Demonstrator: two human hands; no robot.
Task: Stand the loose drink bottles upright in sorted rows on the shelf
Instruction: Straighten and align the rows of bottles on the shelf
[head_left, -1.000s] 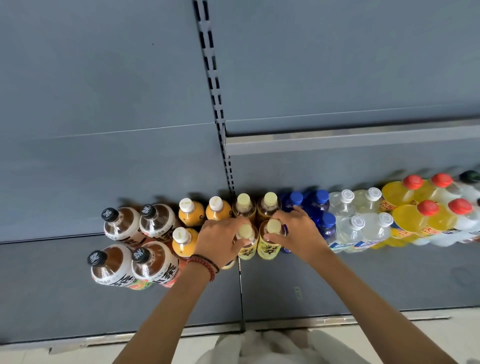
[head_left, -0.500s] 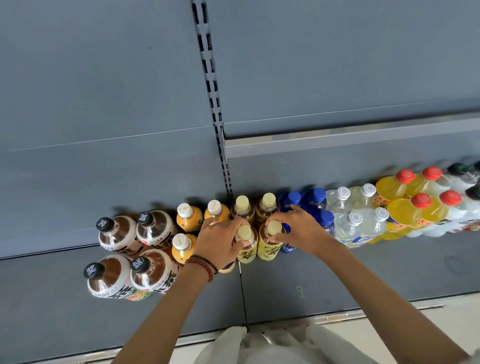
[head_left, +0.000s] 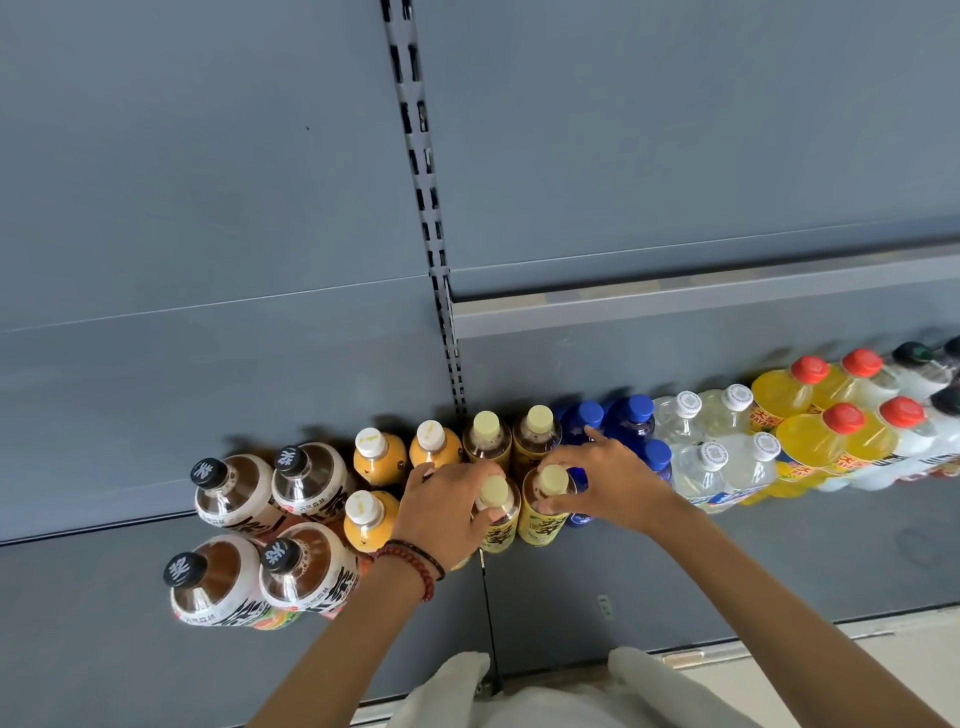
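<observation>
Standing upright in two rows along the back edge of the grey shelf (head_left: 727, 561), the drink bottles run in sorted groups from left to right. Nearest the left end are four brown tea bottles (head_left: 236, 493) with black caps. Next come three orange juice bottles (head_left: 382, 462) with white caps, then four yellow-label bottles with pale caps, two behind and two in front. Past these are the blue bottles (head_left: 631, 421), the clear bottles (head_left: 698, 473) with white caps and the yellow soda bottles (head_left: 800, 436) with red caps. A few dark-capped bottles (head_left: 914, 358) stand toward the right end, partly cut off by the frame.

The left hand (head_left: 447, 506) has its fingers curled round the shoulder of the left front bottle (head_left: 498, 530), whose pale cap shows between fingers and thumb. The right hand (head_left: 608, 478) pinches the neck of the right front bottle (head_left: 543, 525) just under its cap, thumb on the near side and fingers on the far side. Its forefinger stretches out toward a blue bottle.

The two held bottles stand touching each other, just in front of the back pair (head_left: 488, 447). They are near the middle of the shelf, where a slotted post (head_left: 423, 171) rises from the back edge. A beaded bracelet (head_left: 423, 571) circles the left wrist. The front edge of the shelf lies well apart from the bottles, and white cloth (head_left: 467, 686) shows below it.
</observation>
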